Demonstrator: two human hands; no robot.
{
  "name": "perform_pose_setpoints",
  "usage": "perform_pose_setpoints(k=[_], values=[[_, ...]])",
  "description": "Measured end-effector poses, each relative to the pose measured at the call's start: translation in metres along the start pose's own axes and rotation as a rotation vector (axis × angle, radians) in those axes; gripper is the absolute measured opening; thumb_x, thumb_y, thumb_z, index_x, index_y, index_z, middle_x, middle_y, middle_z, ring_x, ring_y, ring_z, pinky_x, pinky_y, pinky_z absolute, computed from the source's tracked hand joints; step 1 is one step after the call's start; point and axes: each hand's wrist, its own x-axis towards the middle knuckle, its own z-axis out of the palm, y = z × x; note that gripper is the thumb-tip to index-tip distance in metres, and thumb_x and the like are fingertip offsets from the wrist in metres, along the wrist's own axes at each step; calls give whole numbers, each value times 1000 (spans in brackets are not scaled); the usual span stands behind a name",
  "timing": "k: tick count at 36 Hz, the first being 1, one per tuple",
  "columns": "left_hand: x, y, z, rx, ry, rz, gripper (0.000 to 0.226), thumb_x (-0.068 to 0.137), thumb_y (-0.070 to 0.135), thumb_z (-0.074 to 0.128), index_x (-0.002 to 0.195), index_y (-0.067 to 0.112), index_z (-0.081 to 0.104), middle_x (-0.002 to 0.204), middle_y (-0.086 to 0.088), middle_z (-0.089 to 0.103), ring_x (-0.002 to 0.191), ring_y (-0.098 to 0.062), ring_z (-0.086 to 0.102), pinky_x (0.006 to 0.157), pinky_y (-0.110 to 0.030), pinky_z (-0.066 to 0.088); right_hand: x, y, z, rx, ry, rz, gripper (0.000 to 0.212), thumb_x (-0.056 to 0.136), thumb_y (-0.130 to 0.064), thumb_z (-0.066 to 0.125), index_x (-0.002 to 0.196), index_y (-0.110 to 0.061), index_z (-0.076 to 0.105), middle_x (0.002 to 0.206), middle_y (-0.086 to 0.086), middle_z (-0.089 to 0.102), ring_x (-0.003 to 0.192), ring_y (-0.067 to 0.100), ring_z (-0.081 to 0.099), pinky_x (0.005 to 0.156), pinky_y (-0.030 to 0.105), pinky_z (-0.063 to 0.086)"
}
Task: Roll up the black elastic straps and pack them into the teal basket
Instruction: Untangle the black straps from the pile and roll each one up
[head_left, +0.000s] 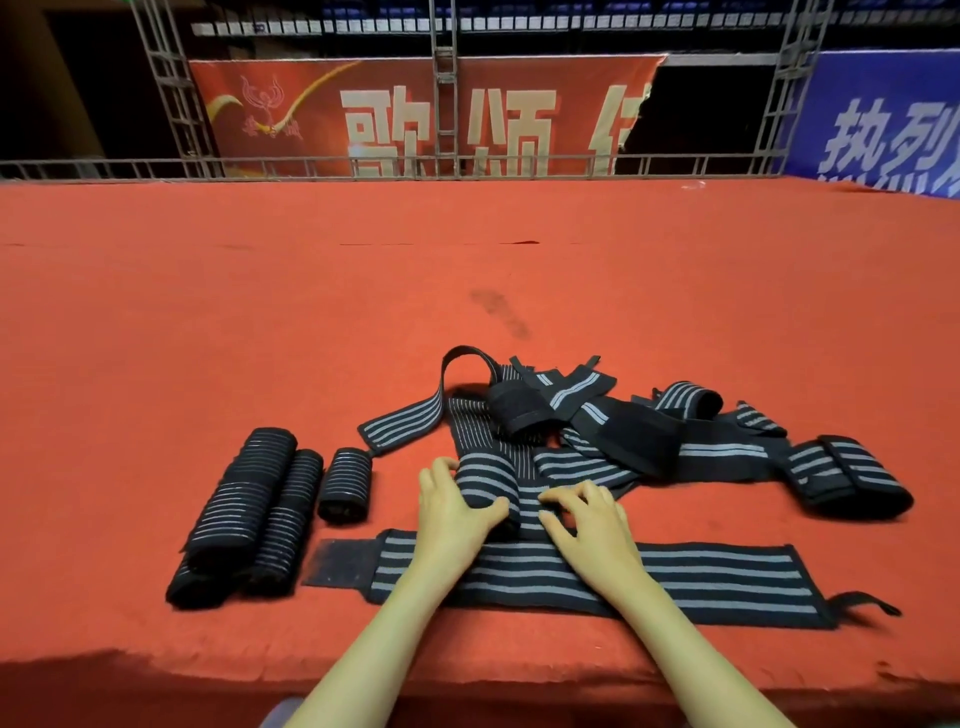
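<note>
Both hands work at the near middle of the red worktop (208, 322). The left hand (457, 512) curls round a half-rolled strap (488, 483), thumb across it. The right hand (589, 519) has bent fingers gripping the same strap's right end. A flat strap (701, 577) lies under the wrists. Three finished rolls (260, 493) lie to the left. A loose pile of straps (623, 431) lies just beyond and to the right.

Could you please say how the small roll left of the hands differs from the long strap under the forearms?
The small roll is wound tight; the long strap lies flat, unrolled. The arms clear the small roll but cross the long strap. Both are black with pale stripes.
</note>
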Motion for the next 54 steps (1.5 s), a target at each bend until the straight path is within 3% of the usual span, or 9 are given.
perform_pose_setpoints(k=[8,11,14,23,29,32,35,42,54], values=[[-10,16,36,197,-47,470,71,72,41,75,132,17,46,125,5,38,114,-13,32,103,-18,26,1,5,-15,746,131,263,24,101,-30,41,96,-32,65,92,-10,70,96,2,62,86,23,43],[-9,24,35,1,-173,468,53,81,53,60,128,27,57,125,21,46,118,0,35,103,-8,19,2,6,-17,917,236,301,22,100,-27,44,97,-28,66,102,-10,67,100,6,60,88,27,46],[-6,28,32,-237,-223,324,21,92,23,59,111,23,68,114,16,63,109,8,52,97,-11,35,1,5,-22,1017,272,329,16,98,-24,50,94,-25,66,91,-8,66,83,5,59,72,21,46],[-4,28,36,-368,-392,-199,47,82,38,70,116,10,51,99,9,58,86,0,56,70,-13,45,3,14,-22,980,91,384,25,86,-27,69,108,-19,60,112,8,61,94,12,60,87,24,47],[-9,27,30,-520,-419,-90,54,80,11,74,126,12,45,111,6,60,97,-3,61,79,-12,49,-4,17,-45,993,-77,287,40,88,-9,65,123,-25,53,114,-2,58,95,-3,60,79,11,48],[-13,18,29,-463,-411,78,70,77,7,76,130,34,41,129,5,52,116,-2,54,98,-21,45,-10,23,-52,929,-104,170,58,84,-1,68,131,-31,50,125,-1,59,111,11,61,98,28,48],[-18,14,28,-326,-403,185,76,80,15,74,127,55,30,129,21,38,121,13,40,103,-17,37,-15,21,-57,832,-185,57,65,85,7,62,133,-33,42,133,-8,53,120,2,54,100,19,42],[-19,18,29,-271,-425,266,63,87,32,66,140,32,32,140,13,45,129,5,39,113,-29,30,-20,24,-56,622,-248,-35,83,87,-20,69,147,-45,16,148,-24,32,134,-11,30,110,13,24],[-11,14,31,-352,-521,202,62,83,13,71,133,29,38,125,14,59,117,0,55,107,-27,38,-24,25,-51,534,-243,-17,86,88,-19,67,140,-59,12,144,-17,42,130,-6,39,107,9,27]])
